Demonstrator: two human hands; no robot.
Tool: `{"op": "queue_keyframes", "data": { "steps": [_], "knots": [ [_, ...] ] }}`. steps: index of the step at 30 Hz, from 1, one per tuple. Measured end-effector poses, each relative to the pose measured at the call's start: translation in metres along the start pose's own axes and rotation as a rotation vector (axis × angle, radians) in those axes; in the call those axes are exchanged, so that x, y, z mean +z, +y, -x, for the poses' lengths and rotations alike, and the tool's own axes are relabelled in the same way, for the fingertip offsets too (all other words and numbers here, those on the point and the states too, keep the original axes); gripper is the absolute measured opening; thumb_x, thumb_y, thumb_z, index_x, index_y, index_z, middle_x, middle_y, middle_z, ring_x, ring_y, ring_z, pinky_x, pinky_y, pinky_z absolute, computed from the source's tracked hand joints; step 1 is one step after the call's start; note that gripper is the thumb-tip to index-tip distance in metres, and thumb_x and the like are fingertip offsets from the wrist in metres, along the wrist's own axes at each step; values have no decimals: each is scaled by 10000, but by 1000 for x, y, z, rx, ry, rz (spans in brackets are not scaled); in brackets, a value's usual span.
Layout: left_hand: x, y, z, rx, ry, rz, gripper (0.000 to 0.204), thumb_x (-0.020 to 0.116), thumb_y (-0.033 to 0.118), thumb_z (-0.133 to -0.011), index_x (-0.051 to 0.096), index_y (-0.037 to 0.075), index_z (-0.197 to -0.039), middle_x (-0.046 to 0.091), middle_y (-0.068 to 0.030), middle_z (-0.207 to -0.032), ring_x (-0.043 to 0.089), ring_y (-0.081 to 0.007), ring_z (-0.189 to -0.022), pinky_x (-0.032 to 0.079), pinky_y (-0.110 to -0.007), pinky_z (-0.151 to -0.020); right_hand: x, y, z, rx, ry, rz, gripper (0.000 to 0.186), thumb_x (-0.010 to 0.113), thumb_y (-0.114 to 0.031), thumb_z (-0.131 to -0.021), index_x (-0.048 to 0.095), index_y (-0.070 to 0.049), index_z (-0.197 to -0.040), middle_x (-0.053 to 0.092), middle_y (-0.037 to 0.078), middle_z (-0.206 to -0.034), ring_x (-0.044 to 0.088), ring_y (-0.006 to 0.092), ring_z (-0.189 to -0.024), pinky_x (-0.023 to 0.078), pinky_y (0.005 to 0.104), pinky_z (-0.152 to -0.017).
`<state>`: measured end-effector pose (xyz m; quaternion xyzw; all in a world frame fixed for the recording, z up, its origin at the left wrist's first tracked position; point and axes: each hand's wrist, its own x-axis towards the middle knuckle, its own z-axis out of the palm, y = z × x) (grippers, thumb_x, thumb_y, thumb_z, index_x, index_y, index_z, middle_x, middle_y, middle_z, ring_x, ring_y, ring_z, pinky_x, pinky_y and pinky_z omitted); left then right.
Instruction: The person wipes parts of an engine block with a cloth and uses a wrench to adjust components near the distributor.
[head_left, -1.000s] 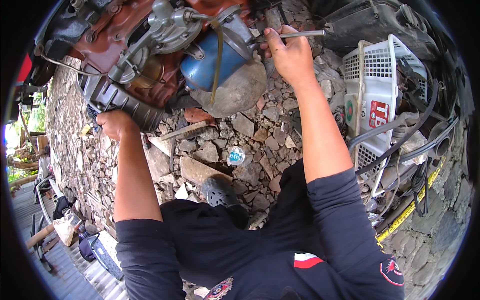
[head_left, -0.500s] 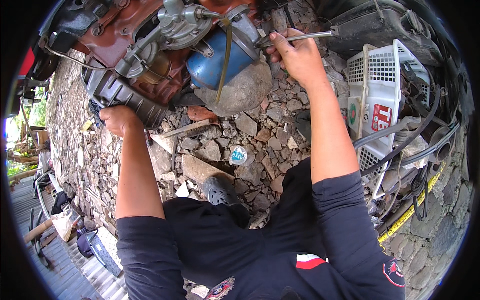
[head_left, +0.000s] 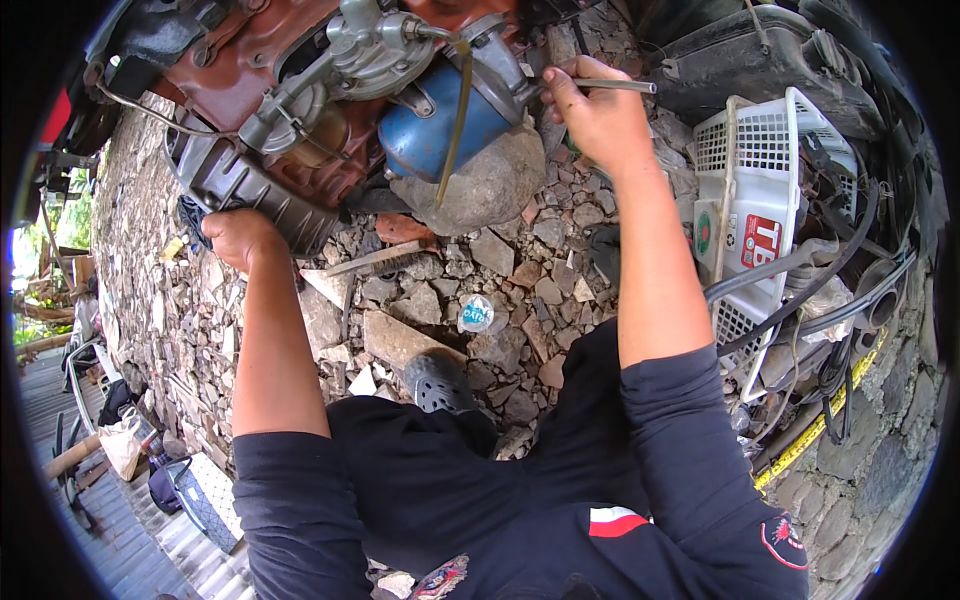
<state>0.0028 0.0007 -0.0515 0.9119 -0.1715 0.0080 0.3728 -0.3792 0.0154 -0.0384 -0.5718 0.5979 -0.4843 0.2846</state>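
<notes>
My right hand point(head_left: 608, 122) is closed round a slim metal rod-shaped tool point(head_left: 628, 86). Its plain end sticks out to the right, while its other end meets the engine near a grey metal bracket point(head_left: 492, 68); how it sits there is hidden. My left hand point(head_left: 243, 240) grips the lower edge of a dark ribbed metal housing point(head_left: 250, 187), fingers tucked behind it. Between my hands are a blue canister-shaped filter point(head_left: 422, 128), a grey metal pump point(head_left: 378, 58) and a yellowish hose point(head_left: 457, 125) hanging across the filter. The engine block point(head_left: 215, 75) is reddish brown.
A large rounded rock point(head_left: 485, 172) lies under the filter. Broken stones, a wire brush point(head_left: 375, 260) and a crushed clear plastic cup point(head_left: 477, 313) cover the ground. On the right stand a white plastic crate point(head_left: 745, 190) with hoses and a black casing point(head_left: 760, 70).
My right hand has shifted slightly down and the tool has turned, so its outer end is lower and less of it shows. My left hand keeps its hold on the housing.
</notes>
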Motion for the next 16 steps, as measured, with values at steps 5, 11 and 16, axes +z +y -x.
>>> {"op": "queue_keyframes", "data": {
  "steps": [5, 11, 16],
  "knots": [
    [-10, 14, 19, -156, 17, 214, 741, 176, 436, -870, 595, -157, -1019, 574, -348, -1065, 551, -454, -1030, 389, -479, -947, -5, -11, 7, 106, -62, 42, 282, 563, -269, -917, 632, 4, -905, 657, 72, -725, 586, 98, -577, 446, 236, -511],
    [-10, 13, 15, -152, 15, 218, 720, 204, 447, -881, 586, -138, -1055, 591, -307, -1086, 578, -410, -1017, 426, -466, -914, 13, -22, -7, 141, 15, -651, 316, 521, -305, -921, 617, -4, -911, 661, 76, -745, 597, 116, -591, 459, 241, -502],
    [-4, 5, 4, -161, 45, 233, 706, 238, 456, -883, 584, -134, -1060, 597, -292, -1095, 591, -391, -1015, 433, -456, -919, -1, -9, 3, 305, -161, -506, 294, 492, -285, -935, 600, -12, -949, 649, 74, -774, 575, 104, -614, 451, 242, -492]
  ]
}}
